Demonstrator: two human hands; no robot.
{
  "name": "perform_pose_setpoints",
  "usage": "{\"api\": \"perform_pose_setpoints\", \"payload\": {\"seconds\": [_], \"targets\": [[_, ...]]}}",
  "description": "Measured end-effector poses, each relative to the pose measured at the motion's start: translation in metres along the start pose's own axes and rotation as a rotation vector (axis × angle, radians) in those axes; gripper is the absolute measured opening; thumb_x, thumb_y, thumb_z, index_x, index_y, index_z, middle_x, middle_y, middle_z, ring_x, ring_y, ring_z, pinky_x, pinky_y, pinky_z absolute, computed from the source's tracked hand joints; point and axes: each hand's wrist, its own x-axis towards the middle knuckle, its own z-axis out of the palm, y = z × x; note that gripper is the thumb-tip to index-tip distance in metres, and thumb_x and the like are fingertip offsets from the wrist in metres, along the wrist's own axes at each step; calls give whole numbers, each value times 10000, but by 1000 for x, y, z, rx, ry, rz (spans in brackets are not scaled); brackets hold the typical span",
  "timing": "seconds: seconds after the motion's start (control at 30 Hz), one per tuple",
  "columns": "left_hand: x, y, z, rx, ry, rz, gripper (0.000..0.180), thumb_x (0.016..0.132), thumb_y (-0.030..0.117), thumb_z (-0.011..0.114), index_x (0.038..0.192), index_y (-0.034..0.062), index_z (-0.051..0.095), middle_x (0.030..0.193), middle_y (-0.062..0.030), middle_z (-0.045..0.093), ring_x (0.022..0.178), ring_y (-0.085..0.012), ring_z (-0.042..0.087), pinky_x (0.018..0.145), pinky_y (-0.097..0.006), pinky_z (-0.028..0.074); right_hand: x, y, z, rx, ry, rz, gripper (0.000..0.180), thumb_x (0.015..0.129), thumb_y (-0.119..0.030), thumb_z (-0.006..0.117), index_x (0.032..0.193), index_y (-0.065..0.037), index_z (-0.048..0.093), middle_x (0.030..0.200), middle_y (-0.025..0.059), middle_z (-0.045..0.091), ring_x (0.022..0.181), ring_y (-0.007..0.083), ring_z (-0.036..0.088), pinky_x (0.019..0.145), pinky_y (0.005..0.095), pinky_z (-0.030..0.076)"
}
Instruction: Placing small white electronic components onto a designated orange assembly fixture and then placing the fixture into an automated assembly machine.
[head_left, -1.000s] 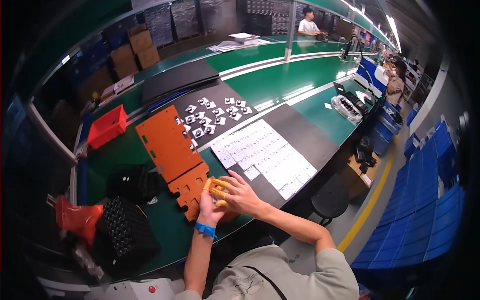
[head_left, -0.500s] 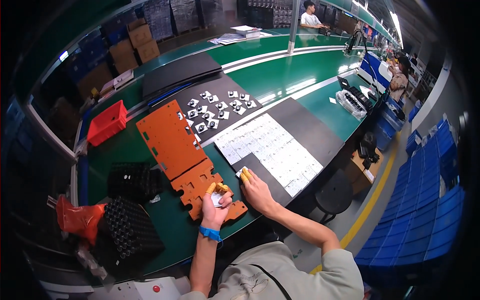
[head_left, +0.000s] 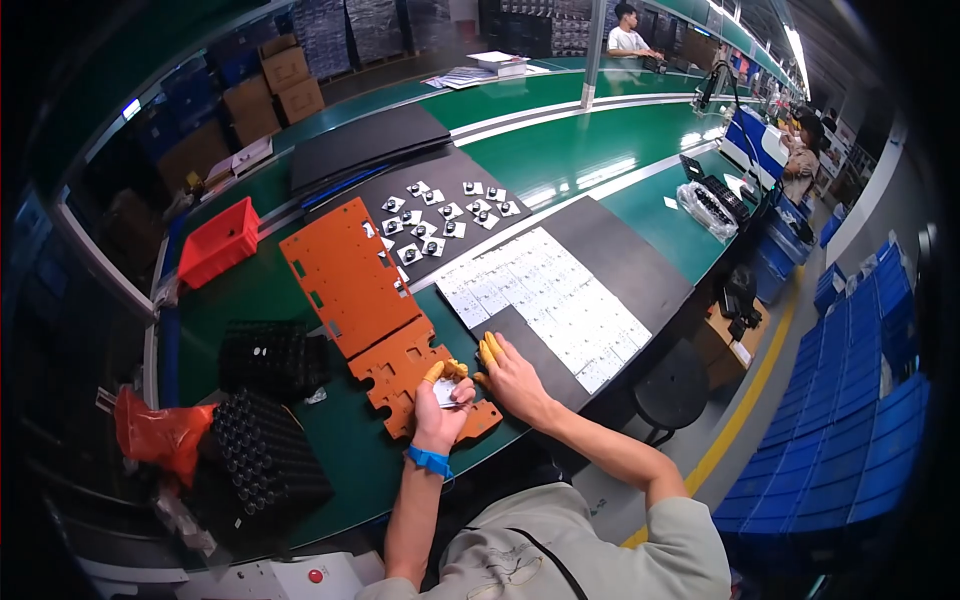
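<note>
Head view, lower middle of the frame: the left hand (head_left: 438, 418) curls its fingers around a small white board (head_left: 446, 395), over the lower end of the orange fixture (head_left: 345, 272). Just to its right, the right hand (head_left: 517, 382) is at the edge of the black mat (head_left: 640, 250), fingers bent close together; I cannot tell whether they hold anything. Half a second ago a loose white square showed beneath those fingertips; now it does not, suggesting it has been lifted away from the white circuit-board panels (head_left: 560, 305).
</note>
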Motion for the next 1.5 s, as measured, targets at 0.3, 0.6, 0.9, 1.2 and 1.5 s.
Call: {"api": "perform_pose_setpoints", "payload": {"seconds": [0.3,0.6,0.9,1.2,1.5], "targets": [[4,-9,19,92,58,64,313,1022,262,488,1105,-2,634,1023,-160,651,824,-253,584,716,-330,512,27,20,-29,368,142,101,332,846,8,643,1174,51,624,876,187,687,729,331,696,631,392,569],[19,5,-9,170,-47,15,382,1037,428,429,1145,121,628,1079,-59,700,958,-217,686,802,-399,586,52,-31,-66,393,103,-161,400,866,-191,688,1198,24,628,1154,183,668,1102,366,633,996,455,496],[-19,-2,30,146,100,11,428,1071,377,352,1199,5,520,1245,-208,551,810,-200,498,709,-327,496,49,31,39,-45,-25,89,539,883,-297,679,1300,28,572,1334,265,550,1248,479,487,1058,507,409],[-30,3,12,120,9,-99,368,1075,303,368,1193,-15,512,1265,-215,541,817,-202,510,679,-305,469,53,27,24,-8,-4,116,279,863,-133,636,1079,44,645,988,208,692,907,353,668,747,401,561],[-44,5,0,163,-125,-83,290,1062,320,429,1137,63,543,1191,-169,582,840,-203,528,657,-267,443,39,23,10,-75,-41,96,386,845,-178,702,1128,72,621,1147,244,645,1046,360,624,886,445,528]]}}
